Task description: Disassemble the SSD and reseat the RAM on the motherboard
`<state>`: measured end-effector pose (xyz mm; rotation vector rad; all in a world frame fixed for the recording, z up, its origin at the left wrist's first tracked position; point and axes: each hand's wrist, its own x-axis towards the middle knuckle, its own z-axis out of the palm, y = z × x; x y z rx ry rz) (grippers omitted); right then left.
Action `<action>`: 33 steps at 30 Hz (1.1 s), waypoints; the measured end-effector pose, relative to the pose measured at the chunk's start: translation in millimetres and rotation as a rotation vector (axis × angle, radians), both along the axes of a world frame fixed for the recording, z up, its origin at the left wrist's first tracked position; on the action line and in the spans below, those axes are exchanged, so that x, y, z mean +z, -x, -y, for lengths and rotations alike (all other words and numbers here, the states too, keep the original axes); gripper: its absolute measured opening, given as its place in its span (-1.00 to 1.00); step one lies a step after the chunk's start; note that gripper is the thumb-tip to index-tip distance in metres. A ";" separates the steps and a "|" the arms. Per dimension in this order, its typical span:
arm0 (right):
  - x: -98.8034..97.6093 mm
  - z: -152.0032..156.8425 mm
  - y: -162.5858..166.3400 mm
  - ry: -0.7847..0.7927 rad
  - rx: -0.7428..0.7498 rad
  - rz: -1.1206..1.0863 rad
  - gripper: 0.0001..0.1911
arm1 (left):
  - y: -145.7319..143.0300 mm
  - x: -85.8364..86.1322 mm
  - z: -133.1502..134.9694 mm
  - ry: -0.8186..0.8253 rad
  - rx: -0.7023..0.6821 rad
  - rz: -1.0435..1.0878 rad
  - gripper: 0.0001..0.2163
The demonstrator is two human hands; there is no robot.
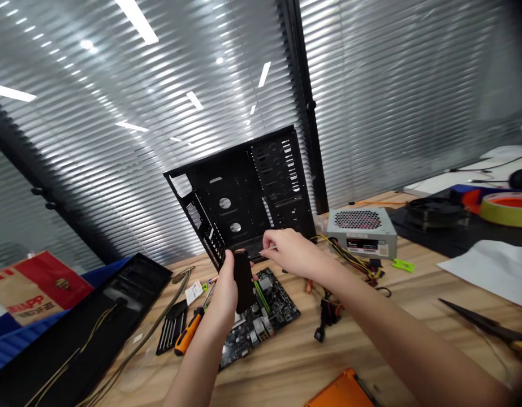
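My left hand [227,288] is wrapped round a flat black rectangular object [244,282], held upright with the thumb along its near side; I cannot make out its exact kind. Just to its right, my right hand [281,247] pinches a thin, light-coloured piece [269,249], too small to name. Below both hands a motherboard [281,299] lies flat on the table, partly covered by the left hand and the black object. Behind them stands an open black computer case [244,192], tilted in view, with its bare inside facing me.
A power supply [362,232] with bundled cables stands right of the case. An orange-handled screwdriver [189,330] and black bit holder [172,327] lie left. A black panel [129,308], scissors [485,322], a fan [434,211], tape roll [509,210] and orange box [341,391] surround the work.
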<state>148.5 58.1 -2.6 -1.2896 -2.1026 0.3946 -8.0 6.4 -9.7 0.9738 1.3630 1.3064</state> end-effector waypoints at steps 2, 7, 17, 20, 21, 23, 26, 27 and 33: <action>0.7 0.6 0.2 0.013 -0.003 0.004 -0.91 | 0.2 -0.8 -0.6 -0.005 0.000 -0.004 -0.31; 1.7 1.5 0.2 0.024 -0.013 0.020 -0.93 | -0.4 -3.5 -0.6 -0.011 0.008 -0.008 -0.33; 1.9 1.9 -3.0 -0.022 -0.004 0.044 -0.94 | -2.3 -3.0 1.2 0.031 -0.007 -0.075 -0.30; 2.3 3.1 -3.7 -0.003 -0.036 0.089 -0.95 | -4.6 -3.0 1.1 0.039 0.007 -0.064 -0.35; 2.8 3.3 -3.8 0.010 -0.052 0.110 -0.95 | -5.2 -2.9 1.2 0.043 0.008 -0.061 -0.36; 3.8 3.6 -3.9 0.036 -0.083 0.149 -0.92 | -6.0 -3.0 1.6 0.047 0.003 -0.064 -0.39; 4.9 3.3 -3.8 0.061 -0.095 0.192 -0.80 | -6.1 -3.5 1.7 0.018 -0.001 -0.083 -0.44; 5.0 3.2 -3.7 0.066 -0.094 0.201 -0.76 | -5.9 -3.8 1.5 0.008 0.000 -0.088 -0.45; 3.7 1.1 -3.9 0.062 -0.107 0.197 -0.70 | -4.4 -6.6 -0.9 0.039 0.008 -0.114 -0.42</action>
